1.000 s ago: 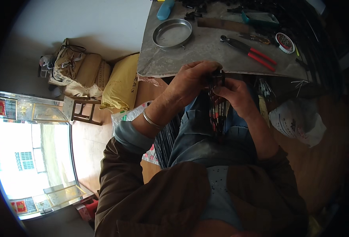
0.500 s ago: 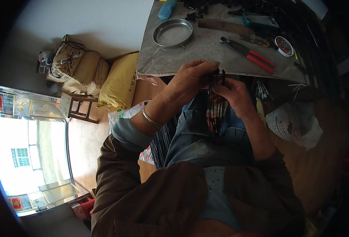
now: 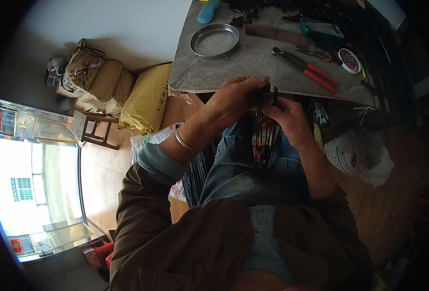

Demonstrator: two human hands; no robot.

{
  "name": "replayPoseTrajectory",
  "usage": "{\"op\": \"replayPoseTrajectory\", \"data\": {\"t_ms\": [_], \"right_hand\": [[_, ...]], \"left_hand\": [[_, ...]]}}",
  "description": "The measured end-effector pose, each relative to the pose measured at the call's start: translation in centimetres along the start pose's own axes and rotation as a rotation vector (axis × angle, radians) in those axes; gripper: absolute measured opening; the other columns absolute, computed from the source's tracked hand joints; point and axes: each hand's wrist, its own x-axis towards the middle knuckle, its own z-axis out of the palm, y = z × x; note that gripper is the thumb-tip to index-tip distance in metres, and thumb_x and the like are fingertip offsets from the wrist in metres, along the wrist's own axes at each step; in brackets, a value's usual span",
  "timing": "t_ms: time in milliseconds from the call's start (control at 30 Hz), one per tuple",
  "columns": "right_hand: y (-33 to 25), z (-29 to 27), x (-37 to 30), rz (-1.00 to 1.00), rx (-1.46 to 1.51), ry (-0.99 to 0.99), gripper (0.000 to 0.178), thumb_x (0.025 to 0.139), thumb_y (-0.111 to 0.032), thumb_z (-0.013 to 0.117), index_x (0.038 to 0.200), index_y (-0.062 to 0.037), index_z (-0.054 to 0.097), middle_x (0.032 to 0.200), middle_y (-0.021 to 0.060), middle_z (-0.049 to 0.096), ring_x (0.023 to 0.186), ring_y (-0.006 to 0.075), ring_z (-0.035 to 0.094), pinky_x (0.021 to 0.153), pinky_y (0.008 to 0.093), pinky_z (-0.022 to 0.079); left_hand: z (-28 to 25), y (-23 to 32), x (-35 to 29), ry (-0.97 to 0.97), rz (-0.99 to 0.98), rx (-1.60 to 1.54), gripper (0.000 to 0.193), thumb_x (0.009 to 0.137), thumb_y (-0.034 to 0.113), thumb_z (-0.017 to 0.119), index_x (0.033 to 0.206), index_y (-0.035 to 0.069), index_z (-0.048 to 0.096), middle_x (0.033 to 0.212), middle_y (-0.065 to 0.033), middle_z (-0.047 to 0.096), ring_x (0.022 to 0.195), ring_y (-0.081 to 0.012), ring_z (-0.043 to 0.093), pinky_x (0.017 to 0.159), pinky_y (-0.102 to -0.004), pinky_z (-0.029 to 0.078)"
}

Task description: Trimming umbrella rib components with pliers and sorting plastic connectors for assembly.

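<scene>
A bundle of thin black rods (image 3: pixel 265 140), similar to umbrella ribs, hangs down over my lap from between my two hands. My left hand (image 3: pixel 239 94), a bangle on its wrist, is closed around the top end of the bundle, just off the table's near edge. To its right, my right hand (image 3: pixel 287 116) pinches one dark rod near its upper end, thumb and fingers pressed together. The fingers cover the spot where the rods meet. Lower down, the rods' ends blur into the dark above my thighs.
On the grey table (image 3: pixel 190 72) lie a round metal tray (image 3: pixel 214 41), red-handled pliers (image 3: pixel 305 70), a small dish of metal bits (image 3: pixel 349 61) and a teal tray (image 3: pixel 321 31). More black rods (image 3: pixel 200 174) stand by my left leg. A white sack (image 3: pixel 360 155) sits at right, a yellow sack (image 3: pixel 145 99) at left.
The view has shifted slightly. Near the top of the bundle, the rod at my right fingers now shows a little differently; both hands keep their hold.
</scene>
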Motion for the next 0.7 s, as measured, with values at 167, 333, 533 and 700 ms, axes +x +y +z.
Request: {"op": "replayPoseTrajectory", "data": {"t_ms": [167, 333, 533, 700], "right_hand": [[0.3, -0.1, 0.3, -0.017, -0.018, 0.015, 0.023, 0.086, -0.022, 0.069, 0.093, -0.0009, 0.063, 0.076, 0.0015, 0.063, 0.067, 0.0075, 0.058, 0.061, 0.0220, 0.046], [0.1, -0.5, 0.4, 0.007, -0.013, 0.033, 0.021, 0.086, -0.020, 0.067, 0.094, -0.0012, 0.062, 0.079, 0.0030, 0.063, 0.068, 0.0094, 0.060, 0.062, 0.0232, 0.049], [-0.1, -0.9, 0.5, -0.006, 0.059, 0.061, 0.019, 0.086, -0.020, 0.068, 0.091, -0.0017, 0.063, 0.077, 0.0027, 0.063, 0.067, 0.0086, 0.059, 0.060, 0.0223, 0.047], [-0.2, -0.5, 0.6, -0.046, 0.071, 0.043, 0.020, 0.086, -0.021, 0.067, 0.092, -0.0022, 0.063, 0.077, 0.0027, 0.063, 0.067, 0.0087, 0.059, 0.061, 0.0225, 0.048]], "left_hand": [[-0.2, -0.3, 0.3, -0.006, 0.065, 0.011, 0.019, 0.089, 0.020, 0.064, 0.091, 0.002, 0.060, 0.082, -0.0044, 0.062, 0.069, -0.0093, 0.058, 0.062, -0.0216, 0.046], [0.8, 0.2, -0.2, 0.033, 0.123, 0.153, 0.020, 0.088, 0.022, 0.065, 0.090, 0.003, 0.060, 0.080, -0.0042, 0.063, 0.070, -0.0081, 0.059, 0.063, -0.0206, 0.048], [2.1, 1.2, -1.2, 0.019, 0.195, 0.503, 0.024, 0.089, 0.018, 0.065, 0.105, 0.001, 0.059, 0.092, -0.0039, 0.063, 0.081, -0.0084, 0.059, 0.071, -0.0223, 0.047], [1.0, -0.2, -0.6, -0.063, 0.446, 0.603, 0.027, 0.087, 0.011, 0.064, 0.112, 0.001, 0.056, 0.096, -0.0037, 0.063, 0.088, -0.0094, 0.059, 0.078, -0.0239, 0.048]]}}
